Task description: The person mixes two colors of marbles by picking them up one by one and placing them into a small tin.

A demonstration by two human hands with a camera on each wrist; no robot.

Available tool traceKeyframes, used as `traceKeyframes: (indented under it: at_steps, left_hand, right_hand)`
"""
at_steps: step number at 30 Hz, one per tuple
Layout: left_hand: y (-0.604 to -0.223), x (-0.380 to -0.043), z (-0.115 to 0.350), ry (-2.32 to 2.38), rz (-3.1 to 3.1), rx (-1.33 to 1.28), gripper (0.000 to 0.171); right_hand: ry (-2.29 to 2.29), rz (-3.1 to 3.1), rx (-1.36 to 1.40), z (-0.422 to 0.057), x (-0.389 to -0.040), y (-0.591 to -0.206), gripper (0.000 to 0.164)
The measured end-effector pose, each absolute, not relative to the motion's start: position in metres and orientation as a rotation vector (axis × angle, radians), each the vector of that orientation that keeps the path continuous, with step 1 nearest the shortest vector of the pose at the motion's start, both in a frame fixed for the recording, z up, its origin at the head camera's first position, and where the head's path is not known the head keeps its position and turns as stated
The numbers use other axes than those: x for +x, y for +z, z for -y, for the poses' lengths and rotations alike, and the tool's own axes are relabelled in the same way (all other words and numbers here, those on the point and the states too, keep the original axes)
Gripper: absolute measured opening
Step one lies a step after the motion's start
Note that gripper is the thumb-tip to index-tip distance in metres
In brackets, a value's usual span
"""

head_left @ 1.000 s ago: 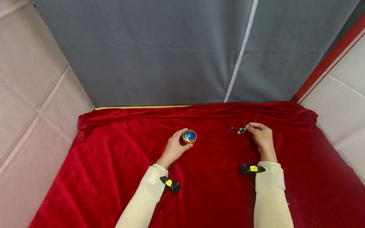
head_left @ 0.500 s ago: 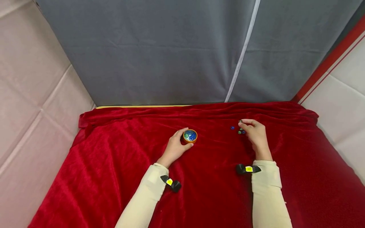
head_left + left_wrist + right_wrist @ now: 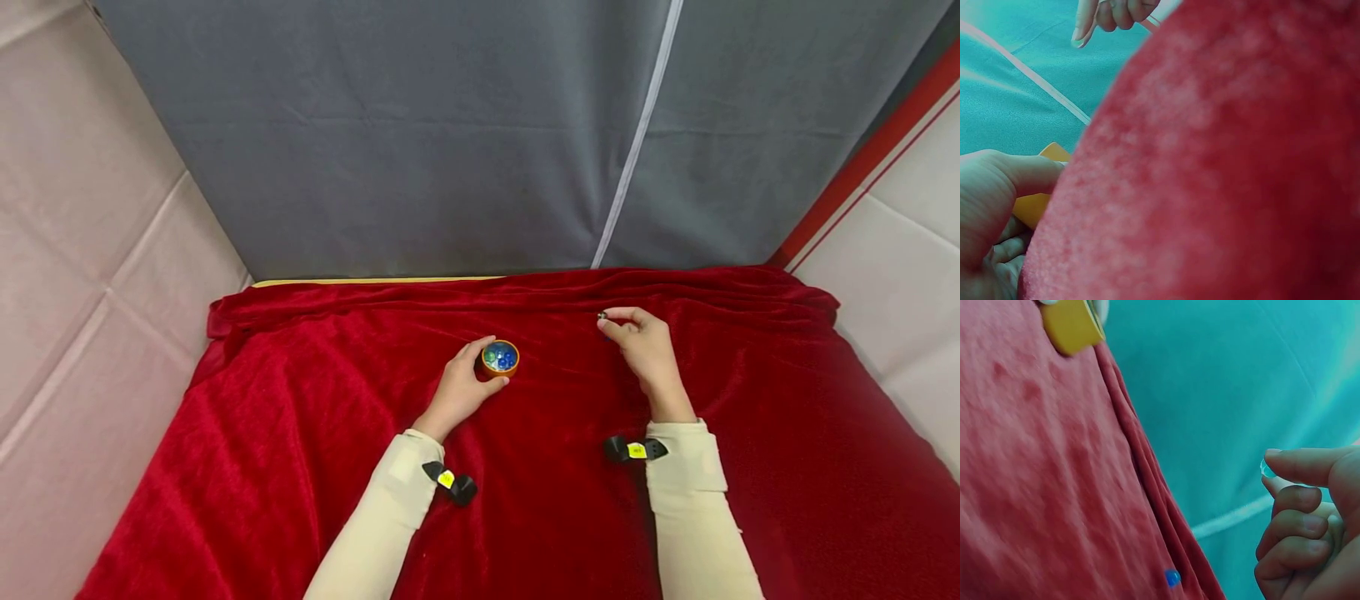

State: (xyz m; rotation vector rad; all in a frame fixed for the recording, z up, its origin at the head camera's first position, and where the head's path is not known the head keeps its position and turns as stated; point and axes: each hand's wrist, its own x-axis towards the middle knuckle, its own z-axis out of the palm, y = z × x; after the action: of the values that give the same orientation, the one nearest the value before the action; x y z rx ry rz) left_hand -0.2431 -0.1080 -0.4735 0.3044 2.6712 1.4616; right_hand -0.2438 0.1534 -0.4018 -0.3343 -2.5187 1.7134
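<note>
My left hand (image 3: 459, 390) holds a small round orange-yellow cup (image 3: 498, 375), thumb on the near side and fingers round the far side. Inside lie several blue and green glass marbles (image 3: 502, 360). To the right, my right hand (image 3: 647, 346) pinches one clear greenish glass marble (image 3: 1266, 468) between thumb and forefinger, with the other fingers curled in. That hand is raised over the cloth. Below it lies a blue marble (image 3: 1172, 577) on the cloth. In the left wrist view the cloth covers much of the cup (image 3: 1034, 209).
A wrinkled red velvet cloth (image 3: 352, 500) covers the table, bunched along the back edge. Behind it stands a grey curtain-like wall (image 3: 375, 167) with a white strip. Pale panels (image 3: 67, 292) close in the left and right sides.
My right hand has lifted a marble from the small cluster on the right and moved left with it, now hiding the other marbles there. My left hand and the cup have stayed in place.
</note>
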Motion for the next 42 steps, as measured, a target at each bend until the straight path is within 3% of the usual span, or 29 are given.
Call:
traceKeyframes:
  at_steps: [14, 42]
  left_hand:
    - [-0.472, -0.242, 0.107, 1.465, -2.680, 0.325, 0.066]
    - [-0.470, -0.240, 0.107, 1.474, -2.686, 0.361, 0.065]
  right_hand:
    - [1.812, 2.618, -0.142, -0.113, -0.242, -0.410, 0.032]
    - [1.662, 2.756, -0.008, -0.065, -0.234, -0.430, 0.022]
